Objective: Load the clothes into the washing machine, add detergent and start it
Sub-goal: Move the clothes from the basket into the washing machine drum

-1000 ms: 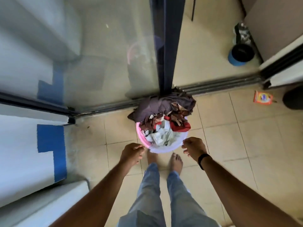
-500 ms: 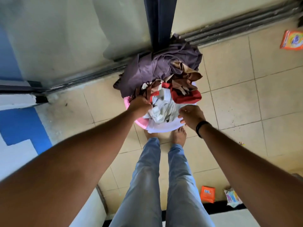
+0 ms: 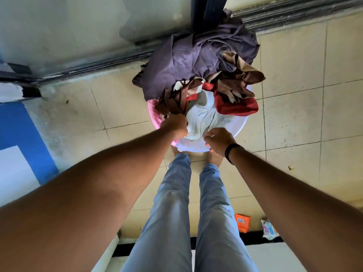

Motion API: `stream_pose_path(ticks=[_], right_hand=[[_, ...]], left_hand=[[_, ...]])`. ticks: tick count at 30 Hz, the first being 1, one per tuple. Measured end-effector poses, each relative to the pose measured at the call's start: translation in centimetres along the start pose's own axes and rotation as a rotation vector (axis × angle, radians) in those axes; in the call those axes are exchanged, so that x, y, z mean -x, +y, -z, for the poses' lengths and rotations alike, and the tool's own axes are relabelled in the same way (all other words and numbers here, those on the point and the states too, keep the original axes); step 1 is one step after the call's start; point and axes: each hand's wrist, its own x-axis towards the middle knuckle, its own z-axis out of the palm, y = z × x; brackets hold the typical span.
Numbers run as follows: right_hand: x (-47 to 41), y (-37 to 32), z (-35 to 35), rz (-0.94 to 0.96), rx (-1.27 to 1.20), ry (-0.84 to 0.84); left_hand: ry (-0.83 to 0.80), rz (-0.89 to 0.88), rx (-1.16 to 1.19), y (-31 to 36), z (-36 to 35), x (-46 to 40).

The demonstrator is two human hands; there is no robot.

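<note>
Clothes (image 3: 198,61) sit in a big heap in a round pink and white plastic tub (image 3: 238,126) on the tan tiled floor (image 3: 294,114), right in front of my bare feet. From the left I see a blue and white painted wall (image 3: 17,146), then the dark metal door track (image 3: 94,63) that runs behind the tub. My left hand (image 3: 173,125) is at the pink side of the tub, with its fingers curled on a brown striped cloth (image 3: 174,101) at the edge of the heap. A big purple cloth (image 3: 186,57) lies on top and hangs over the far side. Next to my left hand is a pair of light blue jeans (image 3: 202,116), and my right hand (image 3: 218,141) is touching them at the white rim. I cannot tell if that hand is gripping them or just resting there. It has a black band (image 3: 230,153) on the wrist. A red cloth (image 3: 235,107) lies to the right of the jeans. Lower down on the floor, near my right leg, are a small orange packet (image 3: 242,222) and a crumpled packet (image 3: 269,229) just beside it.
</note>
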Motion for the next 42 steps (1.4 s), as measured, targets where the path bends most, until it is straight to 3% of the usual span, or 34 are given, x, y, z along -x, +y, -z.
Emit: stream_pose_path(ticks=[5, 9, 17, 30, 36, 42], right_hand=[[2.9, 0.6, 0.9, -0.007, 0.112, 0.070], [6.2, 1.4, 2.5, 0.031, 0.211, 0.098], [15.5, 0.3, 5.6, 0.144, 0.377, 0.103], [29.7, -1.1, 9.3, 0.322, 0.324, 0.193], [34.2, -0.5, 10.5, 0.421, 0.315, 0.223], [36.8, -1.8, 10.7, 0.502, 0.301, 0.188]], left_hand=[[-0.031, -0.155, 0.098, 1.3, 0.1, 5.6], [0.060, -0.162, 0.250, 1.8, 0.8, 12.8], [0.250, -0.208, 0.317, 4.7, 3.6, 26.8], [0.541, -0.503, 0.403, 11.6, 9.8, 43.9], [0.846, -0.578, 0.354, 13.5, 13.0, 50.2], [1.166, -0.561, 0.567, 14.2, 17.7, 56.5]])
